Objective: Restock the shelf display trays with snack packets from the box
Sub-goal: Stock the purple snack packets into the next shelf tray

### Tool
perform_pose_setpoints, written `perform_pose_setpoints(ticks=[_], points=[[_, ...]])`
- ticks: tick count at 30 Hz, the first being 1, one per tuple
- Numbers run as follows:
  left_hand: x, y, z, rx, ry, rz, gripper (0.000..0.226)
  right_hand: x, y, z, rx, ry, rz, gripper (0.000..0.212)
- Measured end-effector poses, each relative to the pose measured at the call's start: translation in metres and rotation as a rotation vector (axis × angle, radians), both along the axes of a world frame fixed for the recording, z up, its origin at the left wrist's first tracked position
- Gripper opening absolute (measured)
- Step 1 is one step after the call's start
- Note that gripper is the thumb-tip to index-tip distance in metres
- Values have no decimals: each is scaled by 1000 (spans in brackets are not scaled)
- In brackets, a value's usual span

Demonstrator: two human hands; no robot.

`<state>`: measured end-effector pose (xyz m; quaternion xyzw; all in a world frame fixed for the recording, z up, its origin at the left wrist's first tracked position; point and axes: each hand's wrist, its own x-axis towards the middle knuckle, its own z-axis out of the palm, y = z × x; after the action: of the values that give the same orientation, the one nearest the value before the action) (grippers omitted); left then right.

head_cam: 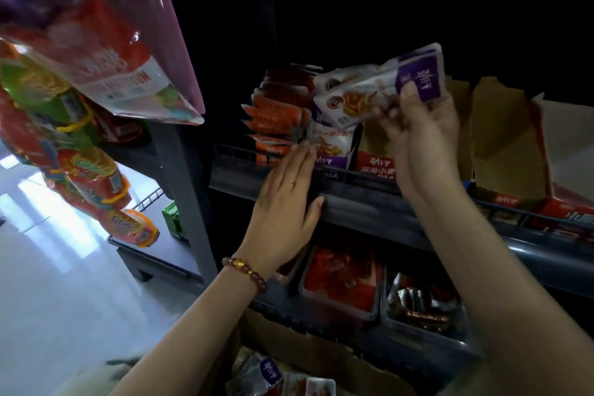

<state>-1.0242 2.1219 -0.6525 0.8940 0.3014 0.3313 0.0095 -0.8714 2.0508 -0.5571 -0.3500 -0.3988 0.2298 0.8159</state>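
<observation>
My right hand grips a small bunch of white-and-purple snack packets above the upper shelf's display trays. My left hand lies with straight fingers against the front of the purple-packet tray, its fingertips touching the packets there. Orange-red packets stand in the tray to the left. The cardboard box sits at the bottom of the view, with more purple packets inside it.
An opened cardboard display carton stands on the shelf to the right. Below the shelf rail, clear trays hold red and dark packets. Hanging snack bags fill the left side above a pale floor.
</observation>
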Motion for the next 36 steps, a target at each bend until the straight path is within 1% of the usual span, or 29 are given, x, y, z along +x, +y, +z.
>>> perform_pose_setpoints(ticks=[4,9,12,16,18,20,24,28,32,34,36], points=[[0,9,-7,75,69,51,64,2,11,-9,-22,21,39,20],[4,6,-5,108,57,90,70,2,13,-24,-97,-20,-117,20],[6,6,-4,101,50,121,70,2,13,-26,-136,-142,-237,21],[6,7,-1,92,44,116,66,-3,14,-24,-146,-453,-345,22],[6,8,-1,94,32,109,65,-7,17,-25,-169,-618,-380,17],[6,8,-1,102,22,104,66,-9,19,-26,-195,-721,-408,18],[5,9,-3,116,8,95,74,-9,22,-27,-248,-807,-498,27],[3,8,-4,99,5,86,77,-11,30,-35,-350,-857,-494,33],[4,8,-4,84,6,89,77,-15,36,-42,-401,-945,-624,41],[4,8,-4,75,4,86,77,-18,36,-41,-387,-957,-671,48],[5,7,-3,64,3,78,77,-21,36,-40,-332,-1016,-729,53]])
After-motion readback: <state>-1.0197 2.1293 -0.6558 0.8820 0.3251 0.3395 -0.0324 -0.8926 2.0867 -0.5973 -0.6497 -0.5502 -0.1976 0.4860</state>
